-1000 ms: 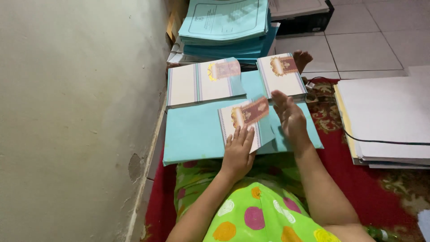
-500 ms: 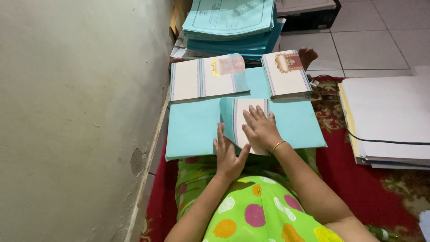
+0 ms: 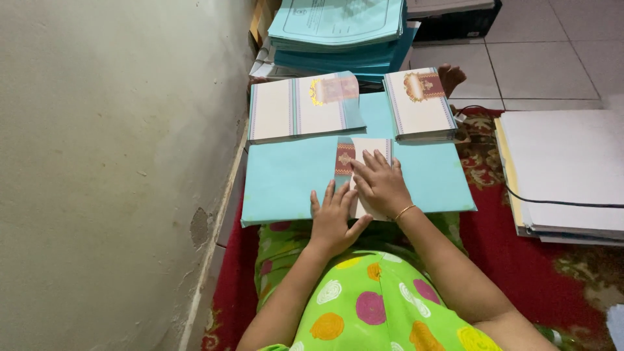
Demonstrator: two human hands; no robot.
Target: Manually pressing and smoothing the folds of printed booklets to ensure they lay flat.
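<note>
Right hand [image 3: 380, 185]: flat, palm down, fingers spread, pressing on a small cream paper card with a dark red patterned band [image 3: 359, 170]. The band end of the card shows just beyond the fingertips; the rest is under the palm. Nothing pinched.

Left hand [image 3: 333, 220]: also flat and open, fingers fanned, resting just left of the card's near corner, thumb tip near or touching the card edge; cannot tell which.

The card lies on a wide light blue paper folder [image 3: 292, 182] set across the person's lap, roughly at the folder's middle, near edge.

Judged handling: thin paper, very light, somewhat stiff where folded, easily creased or slid on the smooth folder. Best taken by a free edge or corner between thumb and fingertip, not by the middle.

Further out: on the far left of the folder, a stack of cream cards lying opened out with striped borders and a gold emblem [image 3: 302, 107]. On the far right, a thicker pile of folded cream cards with a red and gold emblem [image 3: 419, 104]. Beyond both, a tall stack of blue folders [image 3: 338, 29]. Right, a pile of white sheets [image 3: 562, 169] on the red patterned carpet [image 3: 507, 253]. Left, a pale plaster wall [image 3: 110, 162].
</note>
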